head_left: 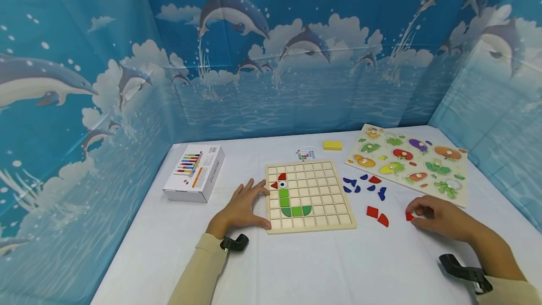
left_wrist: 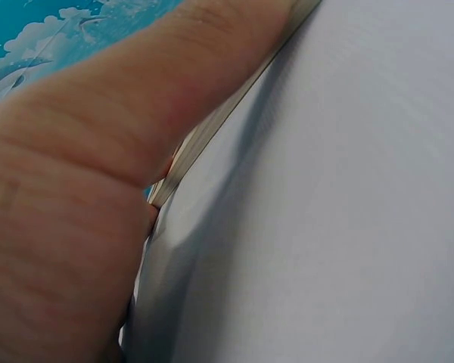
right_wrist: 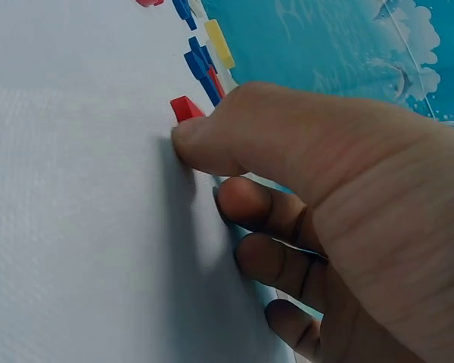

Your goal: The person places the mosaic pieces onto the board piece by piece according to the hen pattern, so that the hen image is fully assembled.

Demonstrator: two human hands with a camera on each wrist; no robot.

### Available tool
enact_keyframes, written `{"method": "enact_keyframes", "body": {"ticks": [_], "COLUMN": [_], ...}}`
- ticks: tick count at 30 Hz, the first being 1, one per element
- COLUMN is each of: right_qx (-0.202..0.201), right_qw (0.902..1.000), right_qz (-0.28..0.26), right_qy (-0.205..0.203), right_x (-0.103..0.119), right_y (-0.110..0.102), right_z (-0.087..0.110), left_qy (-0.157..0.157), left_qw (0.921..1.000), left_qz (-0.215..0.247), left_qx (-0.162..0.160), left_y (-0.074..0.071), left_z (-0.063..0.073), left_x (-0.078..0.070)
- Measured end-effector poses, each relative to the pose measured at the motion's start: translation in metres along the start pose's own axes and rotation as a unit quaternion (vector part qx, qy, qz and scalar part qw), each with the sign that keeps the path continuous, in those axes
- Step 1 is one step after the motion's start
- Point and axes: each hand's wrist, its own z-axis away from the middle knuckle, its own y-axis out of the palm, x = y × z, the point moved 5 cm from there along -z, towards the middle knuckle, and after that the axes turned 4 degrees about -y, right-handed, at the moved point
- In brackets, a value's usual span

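My left hand [head_left: 242, 207] rests at the left edge of a wooden grid board [head_left: 311, 229], fingers spread, with the thumb by its near corner. On the board, red, green and eye-marked tiles form a bird-like figure; a green square tile [head_left: 297, 211] sits at its bottom. Off to the right, my right hand [head_left: 444, 219] pinches a small red piece [right_wrist: 185, 109] between thumb and fingers, low over the white table. Its full shape is hidden by the fingertips. Left of that hand lie a red square tile [head_left: 372, 212] and a red quarter-round tile [head_left: 383, 220].
Several blue pieces [head_left: 357, 188] are scattered right of the board. Behind it lie a pattern card [head_left: 305, 153] and a yellow block [head_left: 332, 145]. A vegetable puzzle board [head_left: 408, 166] lies at the back right, a white box [head_left: 194, 173] at the left. Dolphin-print curtains enclose the table.
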Motion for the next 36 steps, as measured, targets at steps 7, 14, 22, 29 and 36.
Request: {"method": "enact_keyframes", "body": {"ticks": [7,14,22,29,36], "right_qx": [-0.002,-0.001,-0.013,-0.022,-0.025], "right_qw": [1.0000,1.0000,0.9998,0.9996,0.9995], "right_qz": [-0.007,0.008,0.015,0.017,0.018], "right_qy": [0.001,0.004,0.001,-0.011,-0.008], "right_x": [0.0020,0.0039,0.0036,0.0047,0.0049], "right_y": [0.0025,0.0054,0.0046,0.0037,0.0048], "right_z": [-0.0028,-0.0045,-0.0052,-0.0065,-0.0065], "left_qy": [-0.003,-0.001,-0.003,-0.004,-0.001], "left_qw": [1.0000,1.0000,1.0000,1.0000,1.0000], "left_qz": [0.000,-0.001,-0.001,0.002,0.002], "left_qx": [-0.002,-0.004,-0.002,-0.002,-0.002], "left_y": [0.0003,0.0011,-0.0001,-0.0016,-0.0002], "left_z": [0.0001,0.0007,0.0003,0.0009,0.0001], "left_x": [0.0007,0.0005,-0.0012,-0.0021,-0.0012]}}
